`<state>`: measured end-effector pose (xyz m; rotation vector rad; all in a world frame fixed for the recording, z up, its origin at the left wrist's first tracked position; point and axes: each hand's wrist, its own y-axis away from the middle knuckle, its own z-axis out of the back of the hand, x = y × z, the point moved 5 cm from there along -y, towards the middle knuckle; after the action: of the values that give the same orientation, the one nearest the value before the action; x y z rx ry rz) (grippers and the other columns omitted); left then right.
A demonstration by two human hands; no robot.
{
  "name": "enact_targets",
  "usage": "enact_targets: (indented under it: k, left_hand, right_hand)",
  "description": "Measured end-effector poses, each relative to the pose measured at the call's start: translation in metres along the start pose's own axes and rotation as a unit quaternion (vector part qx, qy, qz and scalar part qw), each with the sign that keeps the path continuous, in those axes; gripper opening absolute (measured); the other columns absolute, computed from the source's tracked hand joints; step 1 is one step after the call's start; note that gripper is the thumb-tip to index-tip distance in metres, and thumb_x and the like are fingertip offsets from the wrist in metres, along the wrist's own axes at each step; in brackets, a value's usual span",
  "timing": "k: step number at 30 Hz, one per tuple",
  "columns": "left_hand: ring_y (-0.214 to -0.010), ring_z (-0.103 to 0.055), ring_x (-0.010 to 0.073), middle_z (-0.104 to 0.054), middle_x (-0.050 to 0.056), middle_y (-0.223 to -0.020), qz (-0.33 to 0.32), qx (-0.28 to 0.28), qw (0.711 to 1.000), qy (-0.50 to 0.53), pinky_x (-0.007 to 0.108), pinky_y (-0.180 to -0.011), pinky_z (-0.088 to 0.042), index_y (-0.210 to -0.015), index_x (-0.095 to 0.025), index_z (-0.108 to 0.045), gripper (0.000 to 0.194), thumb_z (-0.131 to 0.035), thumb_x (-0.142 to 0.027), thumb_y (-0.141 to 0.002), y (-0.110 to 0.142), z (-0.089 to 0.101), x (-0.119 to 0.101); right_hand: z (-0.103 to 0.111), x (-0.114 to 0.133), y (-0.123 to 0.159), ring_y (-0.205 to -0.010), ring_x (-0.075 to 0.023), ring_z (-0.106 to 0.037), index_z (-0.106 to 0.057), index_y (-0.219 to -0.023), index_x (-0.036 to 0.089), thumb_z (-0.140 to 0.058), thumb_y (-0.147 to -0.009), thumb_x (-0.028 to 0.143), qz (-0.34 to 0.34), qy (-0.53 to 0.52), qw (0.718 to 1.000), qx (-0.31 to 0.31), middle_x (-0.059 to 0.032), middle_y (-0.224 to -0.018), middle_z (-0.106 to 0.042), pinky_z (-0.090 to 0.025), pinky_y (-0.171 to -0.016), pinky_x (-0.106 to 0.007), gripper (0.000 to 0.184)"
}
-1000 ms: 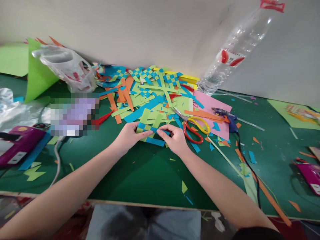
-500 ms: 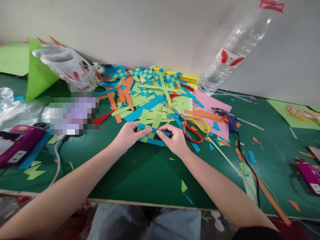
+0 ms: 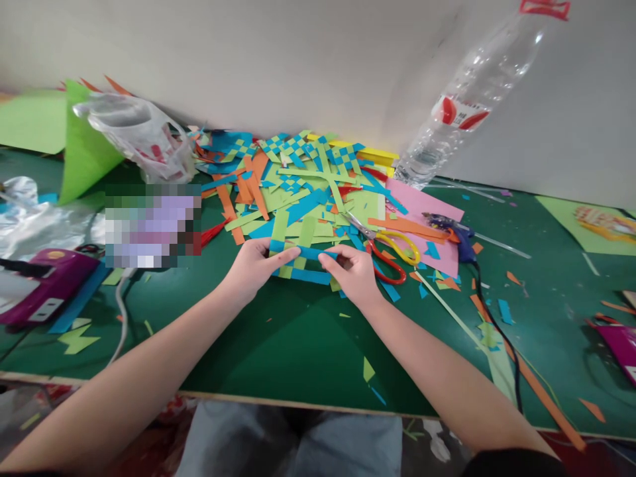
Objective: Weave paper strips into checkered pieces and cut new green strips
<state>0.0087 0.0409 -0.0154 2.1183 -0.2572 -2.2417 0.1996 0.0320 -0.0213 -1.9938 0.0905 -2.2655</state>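
Observation:
My left hand pinches the left side of a small weave of paper strips, light green ones crossed by blue ones. Between both hands runs an upper blue strip, which my right hand grips with thumb and fingers near its right end. The green strips stick up beyond the blue one. Fingertips behind the paper are hidden. Just past my hands lies a heap of cut paper strips with several blue-and-green checkered woven pieces. Scissors with red and yellow handles lie right of my right hand.
A clear plastic bottle leans on the wall at the back right. A blue glue gun rests on pink paper. To the left are a plastic-bagged cup, a blurred-out phone-like object with a cable, and a purple device.
My right hand has slid slightly right along the upper blue strip, widening the gap between my hands. The green strips now stand differently, more of them bare. The view has shifted slightly.

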Motion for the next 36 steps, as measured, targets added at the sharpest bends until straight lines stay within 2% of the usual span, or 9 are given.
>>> enact_targets:
  k: [7, 13, 17, 20, 22, 25, 29, 32, 36]
  left_hand:
    - [-0.076, -0.069, 0.0180, -0.075, 0.005, -0.086, 0.010, -0.041, 0.998, 0.052, 0.032, -0.073, -0.057, -0.081, -0.016, -0.073, 0.033, -0.083, -0.044, -0.065, -0.001, 0.005, 0.000]
    - [-0.075, -0.069, 0.0158, -0.075, 0.005, -0.086, 0.021, -0.041, 0.995, 0.088, 0.029, -0.072, -0.057, -0.079, -0.016, -0.073, 0.032, -0.084, -0.042, -0.064, -0.003, 0.004, 0.003]
    - [-0.072, -0.067, 0.0159, -0.076, 0.004, -0.083, -0.022, -0.039, 0.999, -0.002, 0.027, -0.068, -0.054, -0.079, -0.016, -0.074, 0.032, -0.082, -0.044, -0.066, -0.002, 0.004, -0.001]
    - [-0.069, -0.067, 0.0169, -0.075, 0.004, -0.080, -0.046, -0.007, 0.993, -0.106, 0.027, -0.064, -0.053, -0.079, -0.017, -0.075, 0.031, -0.080, -0.045, -0.068, 0.000, 0.001, -0.004]
    - [-0.066, -0.066, 0.0177, -0.075, 0.004, -0.076, -0.051, 0.018, 0.986, -0.155, 0.028, -0.060, -0.052, -0.077, -0.017, -0.075, 0.031, -0.080, -0.046, -0.068, 0.001, -0.002, -0.004]
    - [-0.062, -0.065, 0.0181, -0.072, 0.003, -0.069, -0.052, 0.032, 0.980, -0.189, 0.028, -0.055, -0.050, -0.076, -0.017, -0.074, 0.031, -0.080, -0.046, -0.067, 0.001, -0.003, -0.004]
    - [-0.074, -0.067, 0.0196, -0.073, 0.003, -0.080, -0.057, 0.056, 0.988, -0.129, 0.029, -0.062, -0.054, -0.093, -0.016, -0.072, 0.039, -0.081, -0.044, -0.067, 0.000, -0.007, -0.005]
    - [-0.080, -0.068, 0.0186, -0.073, 0.006, -0.095, -0.045, 0.040, 0.998, -0.036, 0.032, -0.072, -0.058, -0.110, -0.016, -0.064, 0.054, -0.083, -0.040, -0.066, -0.002, -0.007, -0.005]
    - [-0.080, -0.070, 0.0168, -0.073, 0.005, -0.092, -0.004, 0.032, 0.999, 0.033, 0.031, -0.076, -0.058, -0.110, -0.015, -0.062, 0.053, -0.083, -0.039, -0.068, -0.003, -0.005, 0.000]
  right_hand:
    - [0.006, -0.008, -0.009, -0.051, -0.0102, -0.050, -0.067, -0.071, 0.021, -0.075, -0.070, 0.045, -0.042, -0.101, 0.993, -0.049, 0.0031, -0.059, -0.059, -0.045, -0.054, -0.028, 0.025]
    - [0.010, -0.010, -0.013, -0.053, -0.0091, -0.048, -0.067, -0.075, 0.022, -0.068, -0.080, 0.041, -0.023, -0.180, 0.982, -0.058, 0.0036, -0.062, -0.056, -0.045, -0.058, -0.028, 0.020]
    - [0.007, -0.007, -0.011, -0.067, -0.0115, -0.057, -0.069, -0.088, 0.023, -0.069, -0.079, 0.044, -0.019, -0.161, 0.986, -0.041, 0.0007, -0.078, -0.064, -0.049, -0.067, -0.029, 0.023]
    - [0.002, -0.004, -0.009, -0.080, -0.0151, -0.062, -0.068, -0.096, 0.024, -0.073, -0.073, 0.047, -0.024, -0.122, 0.992, -0.009, -0.0019, -0.087, -0.068, -0.052, -0.074, -0.032, 0.033]
    - [-0.001, -0.003, -0.007, -0.080, -0.0153, -0.063, -0.068, -0.094, 0.024, -0.076, -0.070, 0.047, -0.022, -0.111, 0.993, 0.018, -0.0017, -0.086, -0.068, -0.052, -0.076, -0.032, 0.034]
    - [-0.005, -0.006, -0.006, -0.070, -0.0131, -0.060, -0.067, -0.079, 0.022, -0.079, -0.068, 0.045, -0.034, -0.093, 0.994, 0.046, 0.0001, -0.077, -0.066, -0.051, -0.070, -0.031, 0.029]
    - [-0.002, -0.010, -0.008, -0.063, -0.0116, -0.056, -0.066, -0.072, 0.021, -0.079, -0.067, 0.045, -0.044, -0.101, 0.994, 0.016, 0.0021, -0.068, -0.063, -0.049, -0.064, -0.029, 0.028]
    - [0.002, -0.010, -0.010, -0.068, -0.0134, -0.061, -0.065, -0.075, 0.022, -0.080, -0.065, 0.045, -0.043, -0.138, 0.989, -0.034, 0.0019, -0.071, -0.066, -0.052, -0.069, -0.031, 0.029]
    - [0.002, -0.008, -0.010, -0.076, -0.0169, -0.066, -0.068, -0.088, 0.024, -0.080, -0.065, 0.045, -0.047, -0.183, 0.981, -0.041, -0.0003, -0.083, -0.072, -0.055, -0.077, -0.035, 0.033]
